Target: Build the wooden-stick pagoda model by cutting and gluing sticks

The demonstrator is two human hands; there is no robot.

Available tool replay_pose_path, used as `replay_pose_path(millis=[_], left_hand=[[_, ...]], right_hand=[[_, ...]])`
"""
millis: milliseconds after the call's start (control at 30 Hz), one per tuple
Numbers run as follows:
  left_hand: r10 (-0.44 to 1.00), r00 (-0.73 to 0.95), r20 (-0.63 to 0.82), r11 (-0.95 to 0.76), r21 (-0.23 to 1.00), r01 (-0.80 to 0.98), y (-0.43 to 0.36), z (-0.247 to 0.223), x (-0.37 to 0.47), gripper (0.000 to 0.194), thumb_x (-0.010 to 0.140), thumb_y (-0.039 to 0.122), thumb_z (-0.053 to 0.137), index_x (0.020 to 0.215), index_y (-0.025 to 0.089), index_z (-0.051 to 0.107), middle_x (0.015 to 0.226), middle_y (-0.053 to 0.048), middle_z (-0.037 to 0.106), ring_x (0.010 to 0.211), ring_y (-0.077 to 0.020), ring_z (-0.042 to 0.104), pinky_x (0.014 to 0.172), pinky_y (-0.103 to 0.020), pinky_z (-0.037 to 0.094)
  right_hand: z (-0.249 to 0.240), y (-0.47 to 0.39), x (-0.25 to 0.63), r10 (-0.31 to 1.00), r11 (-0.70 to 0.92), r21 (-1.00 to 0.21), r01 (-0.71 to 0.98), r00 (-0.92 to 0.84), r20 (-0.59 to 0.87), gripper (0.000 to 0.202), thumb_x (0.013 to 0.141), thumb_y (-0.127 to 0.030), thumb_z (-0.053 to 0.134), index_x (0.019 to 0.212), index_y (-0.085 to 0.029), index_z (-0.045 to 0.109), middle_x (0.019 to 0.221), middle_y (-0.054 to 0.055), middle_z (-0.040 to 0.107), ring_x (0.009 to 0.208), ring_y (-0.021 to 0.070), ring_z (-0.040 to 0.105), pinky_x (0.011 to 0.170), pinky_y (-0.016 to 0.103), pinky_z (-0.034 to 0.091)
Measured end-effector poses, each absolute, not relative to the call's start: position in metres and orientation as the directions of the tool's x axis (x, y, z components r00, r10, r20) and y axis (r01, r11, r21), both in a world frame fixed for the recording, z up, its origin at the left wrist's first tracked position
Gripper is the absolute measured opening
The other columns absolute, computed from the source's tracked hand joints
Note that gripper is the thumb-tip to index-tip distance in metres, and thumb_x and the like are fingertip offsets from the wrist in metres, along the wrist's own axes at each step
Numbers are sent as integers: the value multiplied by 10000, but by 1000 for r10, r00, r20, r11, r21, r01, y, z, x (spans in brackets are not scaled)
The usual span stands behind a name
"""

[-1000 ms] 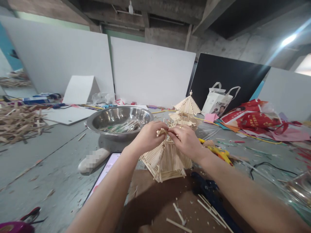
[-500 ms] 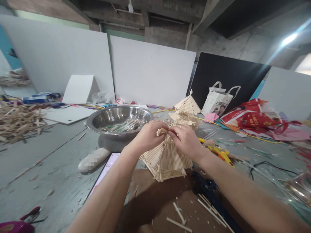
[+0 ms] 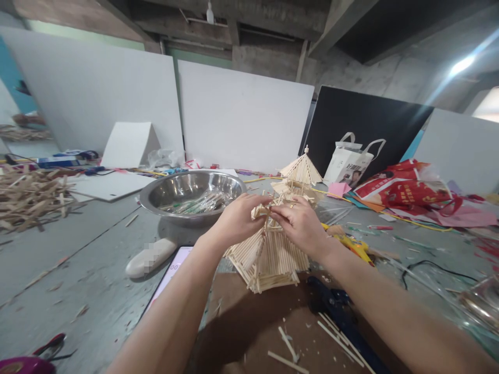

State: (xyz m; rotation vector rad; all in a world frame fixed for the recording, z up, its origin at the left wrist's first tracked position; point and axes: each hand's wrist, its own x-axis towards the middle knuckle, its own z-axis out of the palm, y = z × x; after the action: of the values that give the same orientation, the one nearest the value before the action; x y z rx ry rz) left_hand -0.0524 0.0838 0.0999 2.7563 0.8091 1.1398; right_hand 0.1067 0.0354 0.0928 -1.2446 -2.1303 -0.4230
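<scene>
A pale model pavilion [image 3: 277, 259] built of thin wooden sticks stands on a brown board [image 3: 249, 317], its roof slats sloping down toward me. My left hand [image 3: 239, 221] is closed at the left of the model's top, with its fingers around the short sticks there. From the right, my right hand [image 3: 302, 226] pinches at the same top part, its thumb and fingertips close to my left fingers. Whatever small piece lies between the fingertips is mostly hidden. Behind the hands rises a second stick-built pagoda [image 3: 302, 171] with a pointed roof.
A steel basin [image 3: 156, 210] holds plastic-wrapped items. Left of the board are a phone [image 3: 177, 265] and a whitish rounded object [image 3: 150, 258]. A dark-blue handled tool [image 3: 343, 311], loose sticks [image 3: 339, 340] and a yellow glue gun [image 3: 354, 246] lie right. Wood scraps [image 3: 31, 197] heap far left.
My right hand's fingers have shifted slightly at the top of the model, with the fingertips a little lower. My left hand and the model stay nearly in place.
</scene>
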Motion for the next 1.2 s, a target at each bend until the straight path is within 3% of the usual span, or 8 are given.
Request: replay_pose_path(millis=[333,533,633,833,900,1000,1200], left_hand=[[499,618,607,-860,261,438,79,104,-54,421,682,125,462,1092,215,481,1044,-48,575,928,-174,512,809,-358,412],[489,616,618,-872,317,374,75,110,-57,497,678,72,420,1152,217,419,1155,-51,493,1042,-167,449,858,-347,392],[502,593,629,-864,342,369,73,111,-57,456,708,104,428,1149,221,421,1176,-55,470,1046,-166,446,848,-342,399],[495,518,697,-865,340,370,70,114,-58,349,744,178,468,1093,196,473,1121,-71,510,1002,-171,474,828,-350,405],[467,490,736,-876,307,373,70,114,-57,281,762,229,471,1037,193,515,1075,-65,540,976,-165,485,825,-350,400],[393,476,787,-890,196,411,71,111,-52,226,755,296,498,948,203,569,993,-41,591,915,-160,500,805,-345,395],[279,524,805,-856,-39,516,69,95,-34,156,764,283,496,879,254,597,861,15,652,906,-184,483,821,-363,313]], right_hand=[[95,34,111,728,428,-39,903,-319,607,448,794,-370,423,1141,-93,475,933,114,642,881,219,563,923,436,236],[103,22,119,694,498,-62,865,-355,627,620,721,-435,494,1248,-149,338,1115,114,546,1066,253,448,957,504,167],[106,15,126,692,548,-148,823,-347,633,598,723,-388,500,1256,-188,315,1194,97,483,1116,240,398,972,503,145],[110,3,134,695,643,-492,588,-177,697,365,785,-276,405,1144,-223,448,1204,42,471,1127,193,389,963,415,258],[110,3,135,685,637,-558,533,-58,726,279,807,-256,367,1035,-217,522,1097,35,545,1047,173,466,918,375,327],[106,9,137,697,556,-578,597,43,716,191,791,-269,421,870,-204,583,901,30,621,881,163,554,814,338,404],[95,16,132,770,424,-440,792,-59,635,158,726,-263,528,850,-192,595,844,36,643,806,179,569,722,325,416]])
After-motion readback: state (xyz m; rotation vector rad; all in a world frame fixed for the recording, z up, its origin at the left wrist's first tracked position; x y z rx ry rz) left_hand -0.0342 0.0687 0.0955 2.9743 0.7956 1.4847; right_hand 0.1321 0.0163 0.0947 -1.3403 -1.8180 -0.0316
